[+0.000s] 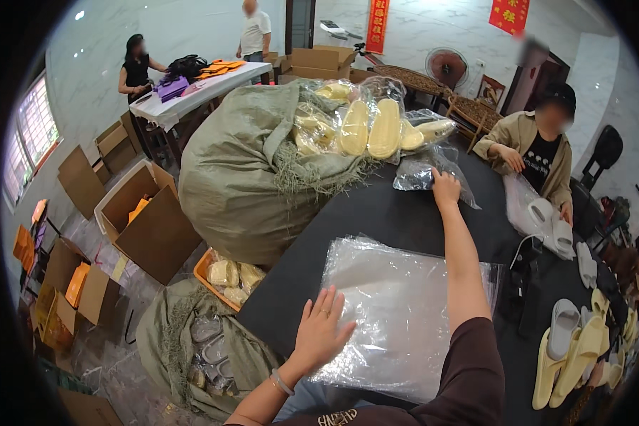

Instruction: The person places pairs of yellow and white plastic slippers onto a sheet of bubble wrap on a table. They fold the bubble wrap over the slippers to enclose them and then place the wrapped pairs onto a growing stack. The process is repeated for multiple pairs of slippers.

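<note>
My left hand (322, 328) lies with its fingers spread at the left edge of a stack of clear plastic bags (405, 312) on the dark table. My right arm stretches far across the table. At its end my right hand (446, 189) is closed on a clear plastic bag (413, 175) with something dark in it that I cannot make out. Just beyond that bag lie bagged yellow slippers (384, 129), at the mouth of a large green woven sack (241, 170).
Across the table, at the right, a person (547, 145) handles white slippers (542, 210) in a plastic bag. Loose yellow slippers (579, 355) and a grey one (564, 328) lie at the right. An orange crate (209, 279), another sack (160, 334) and cardboard boxes (156, 234) stand at the left.
</note>
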{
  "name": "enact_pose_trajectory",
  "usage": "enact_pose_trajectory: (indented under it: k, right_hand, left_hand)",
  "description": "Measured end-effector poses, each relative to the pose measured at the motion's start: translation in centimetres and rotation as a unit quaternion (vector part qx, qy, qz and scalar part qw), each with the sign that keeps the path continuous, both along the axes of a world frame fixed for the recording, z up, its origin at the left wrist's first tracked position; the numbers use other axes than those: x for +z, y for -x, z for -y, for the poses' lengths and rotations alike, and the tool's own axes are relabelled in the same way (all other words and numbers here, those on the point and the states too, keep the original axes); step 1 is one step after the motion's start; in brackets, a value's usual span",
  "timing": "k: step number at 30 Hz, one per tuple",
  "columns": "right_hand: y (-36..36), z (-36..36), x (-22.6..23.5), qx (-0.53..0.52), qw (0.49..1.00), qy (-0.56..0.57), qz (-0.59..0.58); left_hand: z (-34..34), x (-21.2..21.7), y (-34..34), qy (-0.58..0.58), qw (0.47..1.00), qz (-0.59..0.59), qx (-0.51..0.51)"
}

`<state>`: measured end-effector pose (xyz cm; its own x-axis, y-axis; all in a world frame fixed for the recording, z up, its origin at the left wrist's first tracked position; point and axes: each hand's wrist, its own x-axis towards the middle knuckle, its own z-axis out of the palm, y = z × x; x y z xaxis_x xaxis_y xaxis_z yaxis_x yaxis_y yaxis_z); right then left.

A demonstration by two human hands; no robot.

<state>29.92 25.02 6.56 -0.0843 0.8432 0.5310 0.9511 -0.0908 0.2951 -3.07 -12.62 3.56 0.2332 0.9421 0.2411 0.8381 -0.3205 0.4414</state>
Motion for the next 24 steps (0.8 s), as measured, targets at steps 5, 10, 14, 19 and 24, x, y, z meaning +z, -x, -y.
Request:
enact_pose_trajectory:
  k: [5, 10, 14, 19, 24]
  right_hand:
    - [-3.6, 0.7, -0.6, -0.004, 0.992, -0.126, -0.025]
    - [-4.8, 5.7, 5.2, 0.001, 0.978, -0.196, -0.071]
    - [-4.2, 12.7, 11.9, -0.018, 0.953, -0.204, -0.221]
    - [-7.5, 18.3, 13.8, 0.091, 0.815, -0.221, -0.528]
    - [-3.8, 26.4, 11.1, 0.177, 0.33, -0.076, -0.924]
  left_hand:
    - [-0.1, 0.0, -0.2, -0.006, 1.0, 0.002, -0.006]
    - [0.0, -0.5, -0.1, -0.012, 1.0, 0.001, -0.001]
    - [0.2, -0.8, -0.1, -0.022, 1.0, -0.001, 0.002]
    - [-0.1, -1.6, -0.5, -0.035, 0.999, -0.01, -0.006]
    - [-1.1, -1.6, 0.7, -0.027, 0.999, -0.029, -0.027]
